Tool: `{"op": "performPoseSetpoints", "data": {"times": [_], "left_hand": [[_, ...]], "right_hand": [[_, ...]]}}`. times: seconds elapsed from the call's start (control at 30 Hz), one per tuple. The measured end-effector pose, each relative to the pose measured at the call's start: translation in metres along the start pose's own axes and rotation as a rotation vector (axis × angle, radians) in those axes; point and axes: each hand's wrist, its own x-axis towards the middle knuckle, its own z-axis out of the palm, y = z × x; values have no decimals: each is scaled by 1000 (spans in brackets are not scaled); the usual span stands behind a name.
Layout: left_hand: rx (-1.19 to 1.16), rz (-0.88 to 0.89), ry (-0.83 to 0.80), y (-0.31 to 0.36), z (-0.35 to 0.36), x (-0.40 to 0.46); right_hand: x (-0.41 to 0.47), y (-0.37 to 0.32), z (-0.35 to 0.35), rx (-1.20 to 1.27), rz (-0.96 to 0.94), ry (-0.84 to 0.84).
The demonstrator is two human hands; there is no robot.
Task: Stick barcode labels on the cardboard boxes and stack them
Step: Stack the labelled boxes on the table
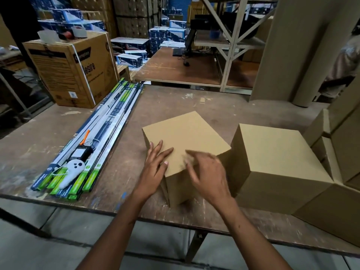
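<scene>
A plain cardboard box [185, 133] stands on the worn wooden table [58, 133] in front of me, turned corner-on. My left hand [155, 168] rests on its near left top edge with fingers spread and straight. My right hand [206, 172] hovers over the near corner of the top, blurred by motion, fingers loosely bent; I cannot see a label in it. A second plain box [272, 152] stands just to the right. More plain boxes [331, 149] are stacked at the far right.
Long flat green-and-blue light-tube cartons [101, 133] lie on the table's left, with a white handheld device [72, 172] and an orange-handled tool [85, 137] on them. A large printed carton [72, 69] stands at the back left. A cardboard roll [292, 45] rises at the back right.
</scene>
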Motion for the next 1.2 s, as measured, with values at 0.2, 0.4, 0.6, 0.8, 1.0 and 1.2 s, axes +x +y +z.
{"op": "performPoseSetpoints", "data": {"times": [0.2,0.4,0.6,0.8,1.0,1.2], "left_hand": [[-23,23,-189,-8,-25,11],[146,-37,-361,2,-51,32],[576,-148,-338,33,-19,28],[447,-184,-96,40,-17,17],[-193,-612,40,22,-24,16],[-147,-502,65,35,-25,16]], "right_hand": [[37,60,-3,-178,377,-152],[11,31,2,-166,373,-219],[-7,12,6,-233,401,-248],[-9,21,6,-164,379,-245],[-19,41,-6,216,496,-227],[-19,34,-17,284,530,-191]]}}
